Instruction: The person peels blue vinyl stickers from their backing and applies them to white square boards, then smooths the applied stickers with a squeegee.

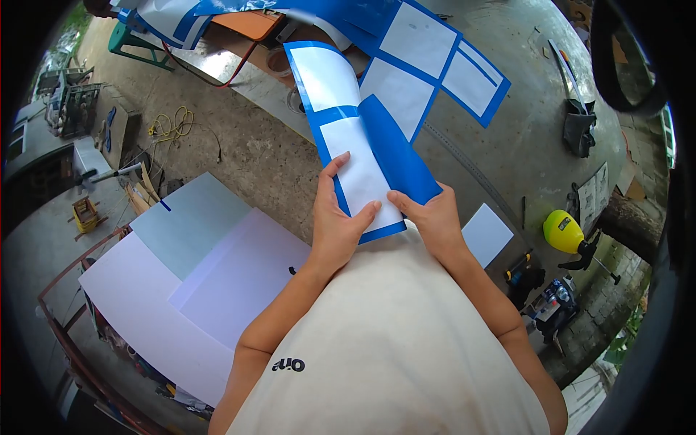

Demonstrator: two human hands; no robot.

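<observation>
A long blue-and-white sheet (355,156), which looks like sticker vinyl with white panels and blue borders, is held up in front of my body. Its right side curls over, showing a plain blue face. My left hand (339,214) grips the left edge and lower part, thumb on the white panel and a fingertip showing above. On the lower right, my right hand (433,217) pinches the curled part with its thumb at the white panel. Just beyond, more blue-bordered white panels (419,40) are spread on the grey table (482,156).
A metal ruler (464,158), a white card (487,235) and a yellow spray bottle (563,230) are on the table's right side. Large pale boards (181,290) lie at lower left. An orange stool (246,25) and a yellow cord (172,125) are farther off.
</observation>
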